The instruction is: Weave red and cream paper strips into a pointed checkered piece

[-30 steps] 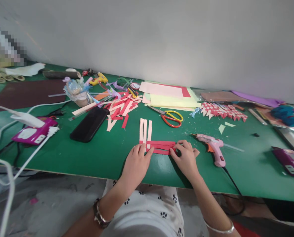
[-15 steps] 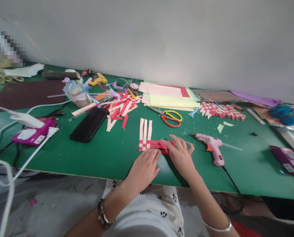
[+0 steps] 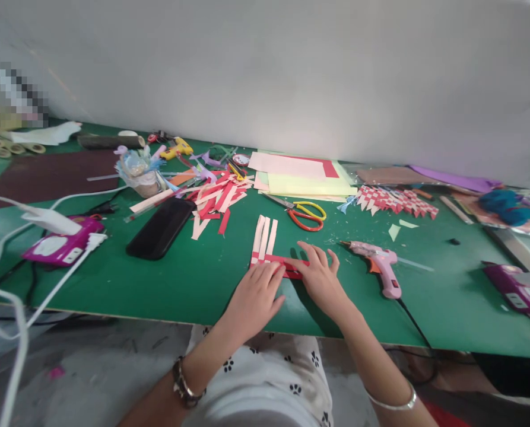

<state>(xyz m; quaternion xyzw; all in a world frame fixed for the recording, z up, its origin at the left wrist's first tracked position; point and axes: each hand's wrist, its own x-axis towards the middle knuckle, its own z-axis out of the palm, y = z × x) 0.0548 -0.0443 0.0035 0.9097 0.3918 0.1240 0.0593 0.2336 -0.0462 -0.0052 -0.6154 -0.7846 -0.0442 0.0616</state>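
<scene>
On the green table before me lies a woven piece of paper strips (image 3: 254, 258). Its pale pink strips (image 3: 263, 236) point away from me, and its red strips (image 3: 275, 258) run to the right. My left hand (image 3: 256, 296) rests on the near side of the weave, fingers stretched out and covering much of the checked part. Over the free ends of the red strips is my right hand (image 3: 323, 283), its fingers spread and the index finger touching the red paper. Neither hand grips anything that I can see.
Right of my hands lies a pink glue gun (image 3: 383, 264) with its cord over the edge. Scissors (image 3: 307, 214) and paper sheets (image 3: 309, 178) are behind. Leftward are a black phone (image 3: 160, 228), loose strips (image 3: 222, 193) and a purple power strip (image 3: 64, 243). A finished-looking checked band (image 3: 393, 200) lies back right.
My left hand has slid slightly up and left, covering more of the checked weave. The right hand has shifted slightly left along the red strips. The pale strips now lean a little right.
</scene>
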